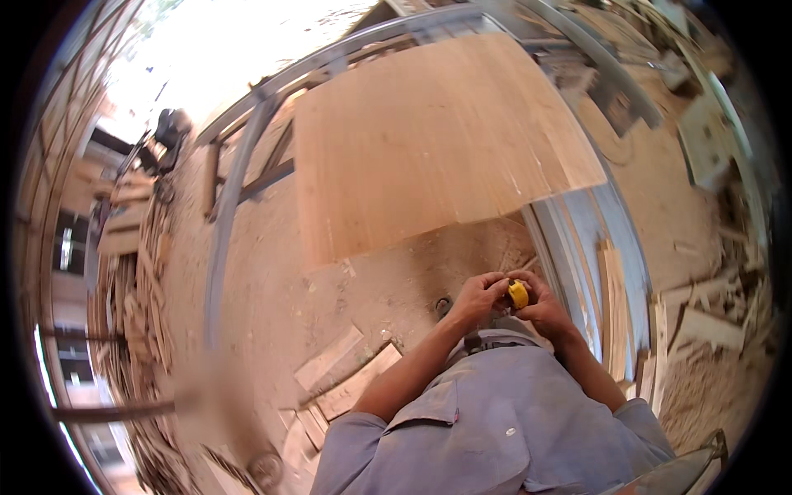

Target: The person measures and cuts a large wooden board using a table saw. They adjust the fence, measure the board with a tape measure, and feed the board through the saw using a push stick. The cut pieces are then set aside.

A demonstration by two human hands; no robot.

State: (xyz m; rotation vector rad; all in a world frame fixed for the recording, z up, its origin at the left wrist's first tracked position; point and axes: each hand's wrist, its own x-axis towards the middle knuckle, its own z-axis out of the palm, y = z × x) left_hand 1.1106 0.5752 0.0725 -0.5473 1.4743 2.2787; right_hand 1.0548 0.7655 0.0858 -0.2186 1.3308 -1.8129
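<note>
In front of my waist, both hands come together around a small yellow and black tape measure (518, 294). My right hand (542, 307) is closed around its right side. The fingers of my left hand (481, 299) are bent and pinched at its left side; whether they grip the case or the end of the blade is too small to make out. Just beyond my hands lies a large, pale wooden panel (437, 140), resting on a grey metal frame (235, 194) with its near edge towards me.
Close on my right runs a grey-blue surface (615, 223) with wooden strips (612, 309) on it. Board offcuts (359, 384) lie on the dusty floor at my left. Stacked timber (136, 289) lines the far left, and scrap wood (709, 326) is heaped at the right.
</note>
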